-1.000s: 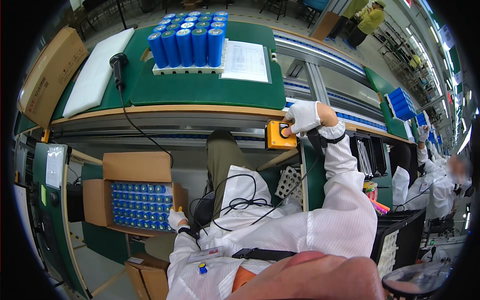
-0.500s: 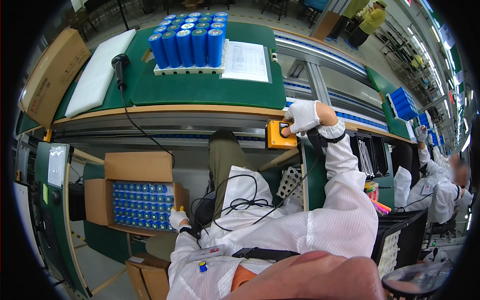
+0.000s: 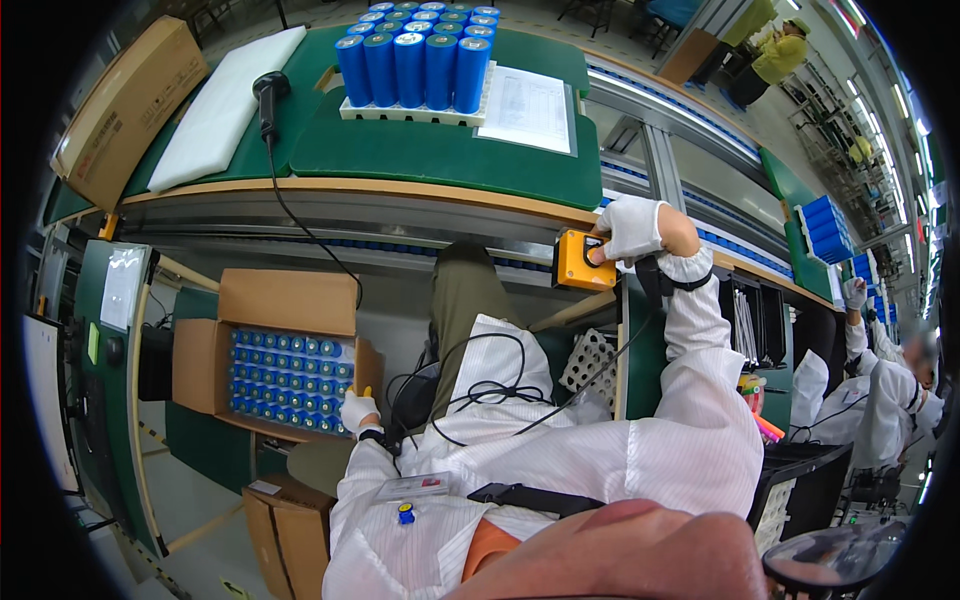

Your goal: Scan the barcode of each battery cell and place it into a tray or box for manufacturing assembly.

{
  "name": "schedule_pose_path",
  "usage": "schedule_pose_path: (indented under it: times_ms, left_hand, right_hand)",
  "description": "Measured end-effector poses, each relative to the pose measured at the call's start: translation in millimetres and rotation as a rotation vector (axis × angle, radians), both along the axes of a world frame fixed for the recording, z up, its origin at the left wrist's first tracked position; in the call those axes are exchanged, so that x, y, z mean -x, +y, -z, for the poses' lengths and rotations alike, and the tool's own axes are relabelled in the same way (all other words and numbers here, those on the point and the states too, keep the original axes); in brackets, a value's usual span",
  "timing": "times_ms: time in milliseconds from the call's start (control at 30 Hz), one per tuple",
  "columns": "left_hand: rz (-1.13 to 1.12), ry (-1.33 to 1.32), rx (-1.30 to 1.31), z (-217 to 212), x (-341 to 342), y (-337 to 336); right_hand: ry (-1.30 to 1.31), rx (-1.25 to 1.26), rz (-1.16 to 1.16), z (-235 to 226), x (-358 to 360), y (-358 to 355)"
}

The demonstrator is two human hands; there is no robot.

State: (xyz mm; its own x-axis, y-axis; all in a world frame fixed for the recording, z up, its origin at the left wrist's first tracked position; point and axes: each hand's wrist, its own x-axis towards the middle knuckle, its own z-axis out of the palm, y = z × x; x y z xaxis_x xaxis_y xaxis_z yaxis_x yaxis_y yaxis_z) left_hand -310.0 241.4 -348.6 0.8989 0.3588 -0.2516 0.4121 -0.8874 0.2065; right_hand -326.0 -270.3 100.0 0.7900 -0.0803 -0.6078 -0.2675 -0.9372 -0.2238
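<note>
My right hand, in a white glove, rests on an orange button box fixed under the edge of the green workbench, with fingers on its button. My left hand, also gloved, hangs low by the corner of an open cardboard box filled with upright blue cylindrical cells; it appears to pinch a small yellow item. On the bench stands a white tray of tall blue cells beside a sheet of paper.
A black handheld scanner with its cable lies on the bench, next to a white foam sheet and a closed carton. A second carton sits on the floor. Other workers in white coats sit at the right.
</note>
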Motion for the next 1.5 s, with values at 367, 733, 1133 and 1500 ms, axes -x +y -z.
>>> schedule_pose_path:
  times_ms: [367,733,1133,1500]
  left_hand:
    - [-0.009,0.045,-0.033,3.3,-3.5,9.1]
    - [-0.017,0.069,0.005,-1.6,-12.1,27.1]
    - [0.293,0.002,0.218,-142.8,-104.6,50.5]
    - [0.619,-0.613,0.309,-394.5,-277.4,-49.9]
  right_hand:
    - [-0.238,0.16,-0.081,-8.5,3.1,22.7]
    - [-0.385,-0.434,0.016,40.3,-45.7,79.8]
    - [-0.763,-0.442,-0.298,-6.7,-95.6,165.1]
    - [-0.871,-0.21,0.189,67.4,-318.2,240.6]
